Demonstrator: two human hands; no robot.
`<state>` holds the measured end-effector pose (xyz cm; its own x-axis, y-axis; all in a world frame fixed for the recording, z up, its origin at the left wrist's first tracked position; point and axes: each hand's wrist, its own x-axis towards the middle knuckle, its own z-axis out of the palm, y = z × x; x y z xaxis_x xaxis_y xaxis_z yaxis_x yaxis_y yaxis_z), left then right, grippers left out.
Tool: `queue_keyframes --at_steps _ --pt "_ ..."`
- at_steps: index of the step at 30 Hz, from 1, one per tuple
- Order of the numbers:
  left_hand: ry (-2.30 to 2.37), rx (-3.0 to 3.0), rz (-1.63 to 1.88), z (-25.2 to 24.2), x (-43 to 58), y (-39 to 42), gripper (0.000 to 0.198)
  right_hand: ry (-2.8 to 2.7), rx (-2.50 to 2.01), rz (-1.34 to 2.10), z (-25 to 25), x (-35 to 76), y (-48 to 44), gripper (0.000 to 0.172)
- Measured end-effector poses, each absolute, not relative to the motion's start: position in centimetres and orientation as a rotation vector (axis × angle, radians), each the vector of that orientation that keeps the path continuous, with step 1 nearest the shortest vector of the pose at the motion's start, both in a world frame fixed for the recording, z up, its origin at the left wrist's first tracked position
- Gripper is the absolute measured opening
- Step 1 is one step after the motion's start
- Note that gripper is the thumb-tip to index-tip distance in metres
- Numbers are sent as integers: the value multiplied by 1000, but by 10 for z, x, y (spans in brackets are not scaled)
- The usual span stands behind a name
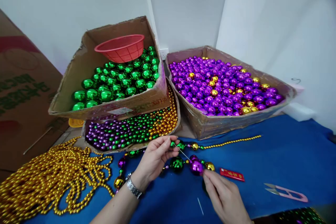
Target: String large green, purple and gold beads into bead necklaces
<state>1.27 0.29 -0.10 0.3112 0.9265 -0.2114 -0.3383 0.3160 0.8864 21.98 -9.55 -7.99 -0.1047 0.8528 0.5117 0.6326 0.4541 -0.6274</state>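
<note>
Thumb and fingers of my left hand (160, 154), which wears a metal-band watch (133, 186), are pinched on a thin, straight needle (183, 152). It slants down to a large shiny purple bead (196, 167). My right hand (225, 196) grips that bead from below with thumb and forefinger. A string of mixed beads lies around both hands on the blue cloth, with a large green bead (176, 164) and a gold bead (210, 166) beside the purple one. Gold bead chain (233, 140) trails off to the right. Part of the string is hidden behind my left forearm.
Behind stand a carton of green beads (115, 89) with a red basket (122, 49), a carton of purple beads (210, 87), and a box of small beads (131, 131). Gold chains (52, 178) pile left. Pink snips (287, 192) and a red packet (232, 174) lie right.
</note>
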Motion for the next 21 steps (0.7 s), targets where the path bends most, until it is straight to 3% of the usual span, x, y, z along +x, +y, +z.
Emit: queue_keyframes --at_steps 7,12,21 --pt "963 1136 1051 4 6 1 20 -1877 -1264 253 -80 218 -94 23" --pt "998 1287 977 0 4 -11 29 -1880 -1386 389 -79 196 -101 23" --pt "1091 1476 863 -41 13 -41 10 -1969 -1504 438 -84 196 -108 23"
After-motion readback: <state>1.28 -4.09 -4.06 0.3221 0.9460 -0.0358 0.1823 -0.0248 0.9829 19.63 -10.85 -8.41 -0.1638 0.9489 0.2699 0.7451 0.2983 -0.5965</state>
